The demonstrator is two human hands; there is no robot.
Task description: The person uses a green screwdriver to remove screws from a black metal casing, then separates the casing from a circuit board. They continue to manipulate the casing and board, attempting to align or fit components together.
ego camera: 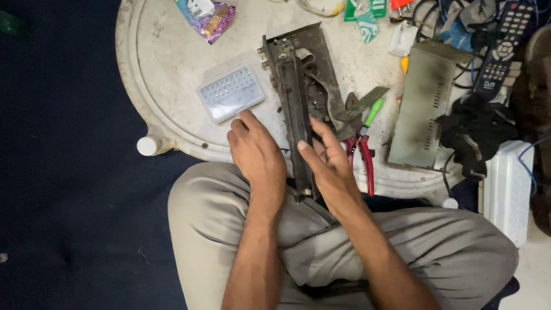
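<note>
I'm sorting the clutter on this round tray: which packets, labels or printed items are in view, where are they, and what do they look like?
Foil packet: tray's top edge, crinkled, purple and blue.
Clear plastic case: beyond the left hand, rectangular, with rows of small pockets.
Green printed cards: top centre, green and white.
Remote control: top right, long, black, with many buttons.
No screens or signs.

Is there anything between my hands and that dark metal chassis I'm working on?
Nothing visible. The left hand and right hand both rest against the metal chassis, one on each side. The red-handled pliers lie just beside the right hand, not between.
</note>
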